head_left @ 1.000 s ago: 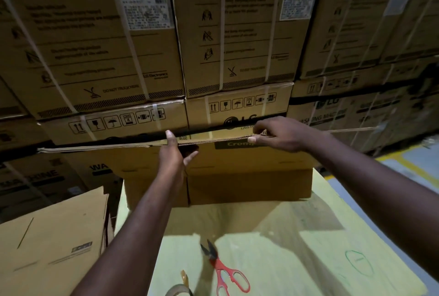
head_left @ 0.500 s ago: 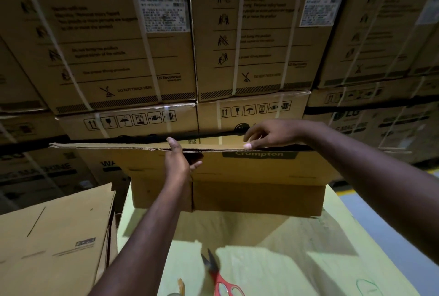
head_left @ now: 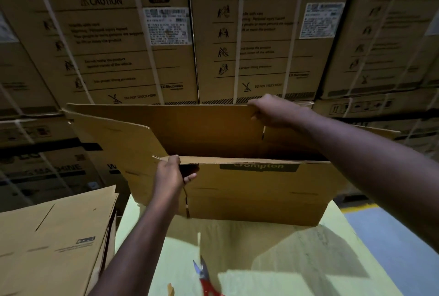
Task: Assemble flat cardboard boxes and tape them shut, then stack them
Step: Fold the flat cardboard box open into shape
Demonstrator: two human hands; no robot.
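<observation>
**Box half open: square it before folding the flaps**

Left grip (head_left: pixel 169 173) is curled round the top edge of the near panel. Right grip (head_left: pixel 273 110) is clamped on the top edge of the far panel. The box (head_left: pixel 249 196) stands on the counter (head_left: pixel 332 255) at its far end, in front of the strapped cartons (head_left: pixel 118 46).

My read: pull the panels apart evenly until the corners look square, keeping the bottom edge planted. The risk is racking the tube or tearing a flap slit.

The box is plain brown corrugated with a dark "Crompton" label on the near panel. The left side panel is skewed and the top edges are slightly ragged. Scissors (head_left: pixel 205 281) lie nearer on the counter.
</observation>
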